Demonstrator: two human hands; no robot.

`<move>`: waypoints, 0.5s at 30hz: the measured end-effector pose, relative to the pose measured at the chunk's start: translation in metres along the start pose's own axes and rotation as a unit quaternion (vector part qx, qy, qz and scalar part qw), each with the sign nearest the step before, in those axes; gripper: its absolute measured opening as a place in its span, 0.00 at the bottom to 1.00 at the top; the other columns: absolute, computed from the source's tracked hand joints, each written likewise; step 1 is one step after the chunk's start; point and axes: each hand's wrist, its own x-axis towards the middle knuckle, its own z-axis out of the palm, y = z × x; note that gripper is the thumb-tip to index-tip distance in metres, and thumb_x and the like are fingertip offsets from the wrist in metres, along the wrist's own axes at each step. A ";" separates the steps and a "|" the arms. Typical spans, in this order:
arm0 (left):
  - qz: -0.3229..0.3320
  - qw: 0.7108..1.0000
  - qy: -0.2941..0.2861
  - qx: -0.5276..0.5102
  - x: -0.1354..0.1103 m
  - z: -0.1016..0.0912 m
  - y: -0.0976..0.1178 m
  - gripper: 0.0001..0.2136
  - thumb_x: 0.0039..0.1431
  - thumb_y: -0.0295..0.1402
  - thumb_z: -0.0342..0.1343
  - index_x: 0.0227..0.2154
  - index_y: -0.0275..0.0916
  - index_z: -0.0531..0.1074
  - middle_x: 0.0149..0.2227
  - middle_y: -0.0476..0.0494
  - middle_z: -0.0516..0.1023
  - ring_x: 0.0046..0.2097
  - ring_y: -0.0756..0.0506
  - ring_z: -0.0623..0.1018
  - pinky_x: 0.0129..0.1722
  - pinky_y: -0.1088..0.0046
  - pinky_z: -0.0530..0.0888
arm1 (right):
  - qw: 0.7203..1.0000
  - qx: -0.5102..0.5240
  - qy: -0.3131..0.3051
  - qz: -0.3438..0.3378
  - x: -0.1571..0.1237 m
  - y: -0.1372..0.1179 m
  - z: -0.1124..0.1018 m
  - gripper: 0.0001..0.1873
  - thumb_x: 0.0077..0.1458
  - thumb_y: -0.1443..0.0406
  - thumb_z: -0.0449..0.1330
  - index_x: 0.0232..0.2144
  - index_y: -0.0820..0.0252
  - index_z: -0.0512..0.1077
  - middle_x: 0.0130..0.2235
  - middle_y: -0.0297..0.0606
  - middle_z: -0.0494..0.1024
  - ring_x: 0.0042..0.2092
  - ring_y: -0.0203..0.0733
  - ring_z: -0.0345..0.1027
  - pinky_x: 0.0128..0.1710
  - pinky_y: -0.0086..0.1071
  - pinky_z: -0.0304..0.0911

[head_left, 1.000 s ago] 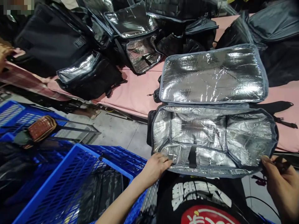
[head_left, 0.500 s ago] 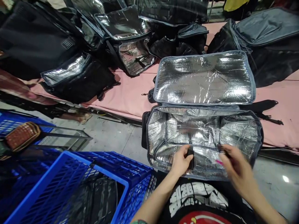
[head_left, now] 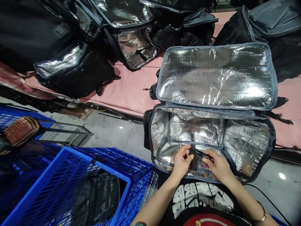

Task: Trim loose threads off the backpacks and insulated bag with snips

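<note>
An insulated bag (head_left: 246,147) with silver foil lining lies open in front of me, its foil-lined lid (head_left: 216,77) folded back away from me. Inside its near wall, my left hand (head_left: 182,160) pinches a short black strap (head_left: 193,161) between thumb and fingers. My right hand (head_left: 219,165) is closed round slim black thread snips (head_left: 205,155), whose tips point left at the strap. Whether the blades touch the strap I cannot make out. A small pink bit shows under the right fingers.
Several black insulated bags (head_left: 75,73) crowd the pink-covered table (head_left: 134,86) beyond. On my left a blue plastic crate (head_left: 94,166) holds a folded dark bag (head_left: 98,197). A trolley frame (head_left: 68,133) and a person's foot (head_left: 83,113) are farther left.
My right hand has moved left with the snips, up to the strap. My left hand keeps its pinch on the strap. The view has shifted slightly, bringing the bag closer.
</note>
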 end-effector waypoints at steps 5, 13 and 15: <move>0.008 1.000 -0.014 0.006 0.000 -0.002 -0.002 0.17 0.50 0.31 0.56 0.45 0.36 0.67 0.32 0.46 0.73 0.32 0.51 0.72 0.35 0.75 0.69 | 1.000 -0.023 -0.001 -0.013 0.004 -0.005 0.003 0.13 0.53 0.59 0.49 0.37 0.58 0.68 0.36 0.39 0.73 0.38 0.44 0.68 0.37 0.36 0.63; 0.003 1.000 -0.010 0.007 0.002 -0.002 -0.003 0.17 0.49 0.29 0.56 0.44 0.36 0.67 0.31 0.47 0.73 0.33 0.51 0.72 0.35 0.76 0.69 | 0.998 -0.041 0.034 -0.046 0.002 -0.003 0.004 0.11 0.57 0.62 0.47 0.35 0.58 0.68 0.38 0.39 0.73 0.39 0.43 0.68 0.39 0.37 0.63; 0.001 1.000 -0.012 0.001 0.002 -0.002 -0.003 0.17 0.49 0.30 0.56 0.44 0.36 0.67 0.31 0.46 0.73 0.33 0.51 0.72 0.35 0.75 0.69 | 0.998 -0.025 0.047 -0.042 0.002 -0.003 0.004 0.11 0.57 0.60 0.48 0.36 0.58 0.67 0.38 0.39 0.73 0.39 0.43 0.68 0.39 0.37 0.63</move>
